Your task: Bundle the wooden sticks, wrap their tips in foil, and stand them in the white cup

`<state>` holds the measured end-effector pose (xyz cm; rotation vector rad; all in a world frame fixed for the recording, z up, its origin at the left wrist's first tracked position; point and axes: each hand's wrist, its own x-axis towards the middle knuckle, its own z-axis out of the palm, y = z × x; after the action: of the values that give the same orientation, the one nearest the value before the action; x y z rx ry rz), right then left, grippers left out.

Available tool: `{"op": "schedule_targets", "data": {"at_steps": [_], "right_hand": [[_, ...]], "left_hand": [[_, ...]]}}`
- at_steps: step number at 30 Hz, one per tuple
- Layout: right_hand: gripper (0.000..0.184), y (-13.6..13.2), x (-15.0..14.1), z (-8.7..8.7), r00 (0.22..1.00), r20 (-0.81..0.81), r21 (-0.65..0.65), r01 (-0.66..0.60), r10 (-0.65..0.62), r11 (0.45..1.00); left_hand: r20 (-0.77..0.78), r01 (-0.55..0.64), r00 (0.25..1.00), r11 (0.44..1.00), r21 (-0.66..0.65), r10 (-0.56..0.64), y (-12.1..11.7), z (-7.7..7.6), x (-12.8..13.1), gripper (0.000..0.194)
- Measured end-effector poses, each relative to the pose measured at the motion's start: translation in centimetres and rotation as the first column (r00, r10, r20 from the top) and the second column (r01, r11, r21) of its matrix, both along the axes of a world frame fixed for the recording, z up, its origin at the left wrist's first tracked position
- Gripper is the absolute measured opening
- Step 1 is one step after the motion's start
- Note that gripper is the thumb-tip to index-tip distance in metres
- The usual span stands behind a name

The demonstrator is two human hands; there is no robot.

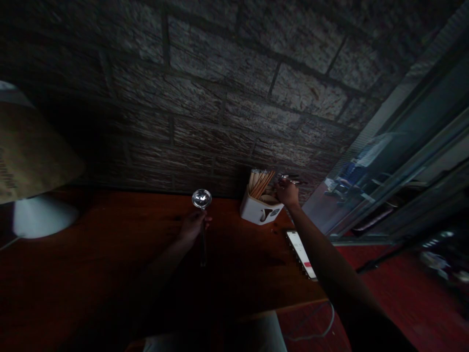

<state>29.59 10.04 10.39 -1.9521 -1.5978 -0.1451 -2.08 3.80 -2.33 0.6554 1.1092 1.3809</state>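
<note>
My left hand (193, 226) is closed round the handle of a metal ladle (201, 199), its shiny bowl held up above the dark wooden table (110, 254). My right hand (287, 191) reaches over a white utensil holder (258, 209) filled with wooden chopsticks (260, 182) and pinches thin metal utensils (293, 180) at its top right. The holder stands by the brick wall.
A lit phone (301, 253) lies on the table under my right forearm. A lamp with a tan shade (29, 151) and white base stands at the left. A glass window or door (403, 171) runs along the right. A cable (322, 327) hangs below the table edge.
</note>
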Motion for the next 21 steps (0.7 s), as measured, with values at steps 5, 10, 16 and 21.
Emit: {"op": "schedule_targets", "data": {"at_steps": [5,10,16,21], "right_hand": [[0.015,0.1,0.2,-0.2,0.999,-0.044,0.012,0.016,-0.016,1.0],[0.017,0.0,0.5,-0.4,0.996,-0.091,0.04,0.027,-0.023,0.999],[0.03,-1.8,1.0,-1.5,0.987,-0.158,0.118,0.018,0.001,0.993],[0.036,-2.2,1.5,-2.1,0.977,-0.211,0.16,-0.006,0.04,0.987]], "left_hand": [[-0.008,0.006,1.0,1.0,0.003,-0.006,0.0,-0.1,0.0,0.031],[-0.005,0.012,1.0,1.0,0.0,-0.012,-0.3,0.3,0.0,0.029],[-0.006,0.02,1.0,1.0,-0.004,-0.02,-0.3,0.2,-0.1,0.027],[-0.013,0.019,1.0,1.0,-0.022,-0.02,0.0,0.0,-0.1,0.026]]}}
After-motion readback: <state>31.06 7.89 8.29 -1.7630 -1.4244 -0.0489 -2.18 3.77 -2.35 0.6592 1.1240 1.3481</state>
